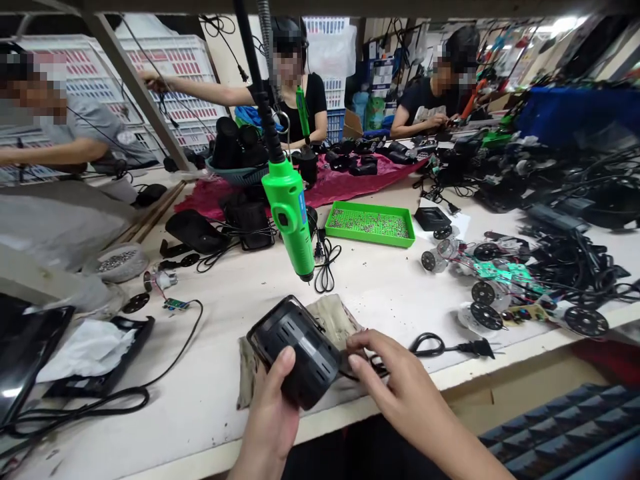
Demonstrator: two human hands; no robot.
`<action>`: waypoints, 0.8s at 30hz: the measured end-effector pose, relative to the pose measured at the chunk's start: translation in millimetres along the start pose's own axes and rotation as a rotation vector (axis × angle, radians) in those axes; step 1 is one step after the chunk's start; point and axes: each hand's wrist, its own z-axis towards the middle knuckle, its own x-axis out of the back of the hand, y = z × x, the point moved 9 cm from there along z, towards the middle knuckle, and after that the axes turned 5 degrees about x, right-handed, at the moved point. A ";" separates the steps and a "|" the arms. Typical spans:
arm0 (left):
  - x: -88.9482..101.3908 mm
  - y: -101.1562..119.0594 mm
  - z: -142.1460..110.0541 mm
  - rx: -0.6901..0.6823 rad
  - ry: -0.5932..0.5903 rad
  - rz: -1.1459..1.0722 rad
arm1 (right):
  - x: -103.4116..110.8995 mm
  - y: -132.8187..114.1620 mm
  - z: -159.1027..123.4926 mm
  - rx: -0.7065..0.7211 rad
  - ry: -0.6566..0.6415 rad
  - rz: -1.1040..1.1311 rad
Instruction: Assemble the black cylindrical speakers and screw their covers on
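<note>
The left hand (275, 397) grips a black housing (303, 353) by its near side, thumb across the vented face and the other fingers tucked out of sight beneath. The housing is tilted above a worn cloth (333, 313) near the front edge of the counter (395, 287). The right hand (395, 373) has its fingers bent around a dark bit beside the housing's right side, where a black cord (427, 343) trails off to a plug (477, 348); whether they pinch that bit or merely touch it, I cannot tell.

The hold looks like the weak point — with only the thumb on top, a slick shell could twist or slide toward the edge if the cord were tugged. The cord itself could snag under the right wrist, since it runs so close. A green screwdriver (289, 220) hangs tip-down just beyond the housing; lifting carelessly could knock the two together and scuff the plastic. The green tray (367, 240) of small screws is farther back — a sweeping sleeve could spill it.
</note>
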 end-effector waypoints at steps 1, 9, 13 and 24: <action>3.0 -2.4 -0.7 -0.009 -0.002 0.002 | -1.2 4.6 -0.8 -0.067 -0.014 0.118; -3.4 4.8 -12.0 -0.111 -0.109 0.050 | -29.6 4.0 3.7 -0.208 -0.213 0.624; -11.1 10.2 -14.4 -0.138 -0.168 0.087 | -29.9 6.0 3.5 -0.199 -0.187 0.693; -34.0 -6.9 -26.1 -0.004 -0.422 0.123 | -33.0 24.7 4.7 -0.142 -0.239 0.856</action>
